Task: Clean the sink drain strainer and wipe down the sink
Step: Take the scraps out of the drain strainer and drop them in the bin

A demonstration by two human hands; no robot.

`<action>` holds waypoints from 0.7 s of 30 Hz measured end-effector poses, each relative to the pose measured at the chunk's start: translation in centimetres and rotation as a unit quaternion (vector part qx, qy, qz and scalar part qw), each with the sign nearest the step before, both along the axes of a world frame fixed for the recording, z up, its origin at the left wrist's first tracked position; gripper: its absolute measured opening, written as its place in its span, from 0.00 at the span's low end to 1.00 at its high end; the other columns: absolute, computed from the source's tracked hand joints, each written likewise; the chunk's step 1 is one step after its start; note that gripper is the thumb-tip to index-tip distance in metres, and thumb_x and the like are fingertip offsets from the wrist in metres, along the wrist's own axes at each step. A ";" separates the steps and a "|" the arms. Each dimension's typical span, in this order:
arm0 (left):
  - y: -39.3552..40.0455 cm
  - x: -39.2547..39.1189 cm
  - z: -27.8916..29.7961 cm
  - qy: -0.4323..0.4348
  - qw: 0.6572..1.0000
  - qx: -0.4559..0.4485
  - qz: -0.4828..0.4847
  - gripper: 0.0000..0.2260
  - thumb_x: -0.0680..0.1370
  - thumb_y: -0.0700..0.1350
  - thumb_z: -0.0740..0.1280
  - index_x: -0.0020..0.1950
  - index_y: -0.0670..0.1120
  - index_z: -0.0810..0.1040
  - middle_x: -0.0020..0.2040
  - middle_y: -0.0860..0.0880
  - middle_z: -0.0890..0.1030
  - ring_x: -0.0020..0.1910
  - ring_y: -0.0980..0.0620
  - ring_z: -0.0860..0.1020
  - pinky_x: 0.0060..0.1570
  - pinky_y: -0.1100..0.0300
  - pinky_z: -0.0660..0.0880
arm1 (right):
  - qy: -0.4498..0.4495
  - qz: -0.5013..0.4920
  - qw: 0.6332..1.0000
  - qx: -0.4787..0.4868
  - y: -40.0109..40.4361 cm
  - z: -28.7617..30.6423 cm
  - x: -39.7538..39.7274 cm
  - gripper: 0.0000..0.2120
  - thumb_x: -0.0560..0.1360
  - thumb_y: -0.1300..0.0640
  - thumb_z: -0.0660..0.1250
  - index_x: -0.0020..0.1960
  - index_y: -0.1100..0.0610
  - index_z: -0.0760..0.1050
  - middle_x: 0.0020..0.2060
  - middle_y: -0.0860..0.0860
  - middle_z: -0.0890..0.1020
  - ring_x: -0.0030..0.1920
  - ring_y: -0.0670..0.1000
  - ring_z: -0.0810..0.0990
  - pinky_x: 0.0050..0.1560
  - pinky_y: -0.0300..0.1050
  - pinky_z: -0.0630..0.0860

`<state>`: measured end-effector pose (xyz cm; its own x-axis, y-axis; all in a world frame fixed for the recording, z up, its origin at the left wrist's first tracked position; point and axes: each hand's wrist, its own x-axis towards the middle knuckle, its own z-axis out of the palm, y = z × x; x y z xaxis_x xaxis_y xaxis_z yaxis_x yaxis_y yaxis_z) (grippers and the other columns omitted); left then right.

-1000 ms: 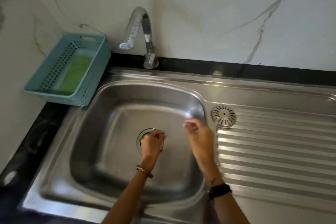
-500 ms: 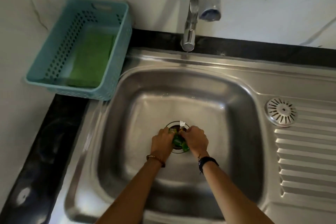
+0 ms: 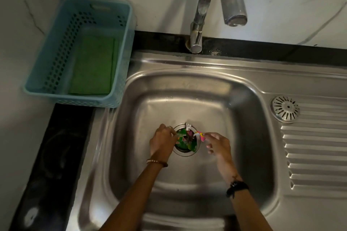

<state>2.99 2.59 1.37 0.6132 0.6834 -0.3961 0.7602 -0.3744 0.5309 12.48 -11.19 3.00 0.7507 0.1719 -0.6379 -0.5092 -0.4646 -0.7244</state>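
Debris could be dropped down the open drain (image 3: 185, 141) at the middle of the sink (image 3: 187, 184) floor if the pinch slips. A pink wrapper scrap (image 3: 200, 135) is pinched by the right hand (image 3: 217, 144); green litter (image 3: 183, 139) in the drain is gripped by the left hand (image 3: 163, 141). The strainer (image 3: 285, 106) has been set on the ribbed drainboard, well apart. A blue basket (image 3: 120, 80) holding a green scrub pad (image 3: 93, 65) stands at the desk's far left corner, beside the marble wall and faucet (image 3: 197, 24).
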 end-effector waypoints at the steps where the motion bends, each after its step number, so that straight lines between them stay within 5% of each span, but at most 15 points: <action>1: 0.1 -0.2 0.4 -0.013 0.999 -0.032 0.037 0.07 0.73 0.48 0.67 0.48 0.48 0.81 0.52 0.48 0.78 0.49 0.49 0.77 0.42 0.61 0.67 | 0.008 -0.002 1.000 0.002 -0.1 -0.1 -0.2 0.02 0.73 0.58 0.69 0.43 0.56 0.80 0.31 0.48 0.78 0.32 0.45 0.73 0.22 0.29 0.68; 4: 0.7 -1.1 1.2 -0.035 0.986 -0.112 0.120 0.06 0.73 0.46 0.67 0.45 0.46 0.81 0.44 0.47 0.83 0.39 0.53 0.77 0.39 0.64 0.69 | 0.004 0.058 0.998 -0.033 0.4 -0.5 -0.7 0.01 0.72 0.59 0.70 0.42 0.56 0.79 0.35 0.51 0.80 0.37 0.48 0.76 0.30 0.34 0.69; 6: 0.7 -1.9 1.4 -0.044 0.977 -0.153 0.144 0.06 0.73 0.44 0.68 0.45 0.43 0.81 0.37 0.47 0.82 0.28 0.58 0.77 0.29 0.68 0.72 | -0.035 0.175 0.978 -0.108 0.9 -1.3 -1.1 0.03 0.72 0.60 0.68 0.43 0.58 0.80 0.40 0.54 0.82 0.41 0.51 0.79 0.34 0.37 0.70; 12: -0.2 -3.5 1.8 -0.033 0.958 -0.223 0.175 0.04 0.72 0.40 0.69 0.44 0.41 0.81 0.33 0.48 0.79 0.25 0.58 0.76 0.19 0.75 0.68 | -0.229 0.479 0.791 -0.303 1.4 -3.4 -2.7 0.17 0.79 0.59 0.57 0.67 0.57 0.69 0.59 0.57 0.77 0.56 0.57 0.78 0.52 0.46 0.75; 14: -0.7 -3.8 2.2 -0.027 0.957 -0.230 0.175 0.03 0.73 0.40 0.69 0.45 0.41 0.80 0.34 0.47 0.80 0.25 0.58 0.76 0.19 0.76 0.68 | -0.252 0.501 0.771 -0.302 1.6 -3.5 -2.9 0.19 0.79 0.61 0.56 0.69 0.57 0.65 0.60 0.58 0.77 0.58 0.58 0.78 0.54 0.47 0.75; 16: -1.2 -4.4 2.8 -0.035 0.953 -0.238 0.182 0.04 0.72 0.39 0.69 0.46 0.40 0.80 0.35 0.46 0.80 0.25 0.57 0.76 0.21 0.75 0.70 | -0.253 0.477 0.792 -0.285 1.6 -3.1 -2.8 0.16 0.77 0.63 0.58 0.64 0.58 0.70 0.56 0.59 0.80 0.56 0.59 0.79 0.52 0.47 0.76; 19: -1.7 -5.3 4.0 -0.055 0.946 -0.250 0.198 0.05 0.71 0.36 0.69 0.46 0.39 0.80 0.37 0.45 0.81 0.24 0.57 0.77 0.25 0.72 0.74 | -0.191 0.319 0.911 -0.180 0.9 -1.5 -2.3 0.05 0.73 0.65 0.65 0.47 0.58 0.75 0.47 0.60 0.83 0.48 0.59 0.81 0.43 0.44 0.77; 21: -2.3 -6.0 5.0 -0.085 0.937 -0.260 0.217 0.05 0.72 0.35 0.68 0.46 0.39 0.80 0.36 0.45 0.81 0.21 0.60 0.76 0.25 0.71 0.75 | -0.117 0.197 0.971 -0.063 0.2 0.5 -2.5 0.07 0.71 0.67 0.68 0.45 0.60 0.72 0.39 0.60 0.82 0.39 0.56 0.81 0.39 0.44 0.78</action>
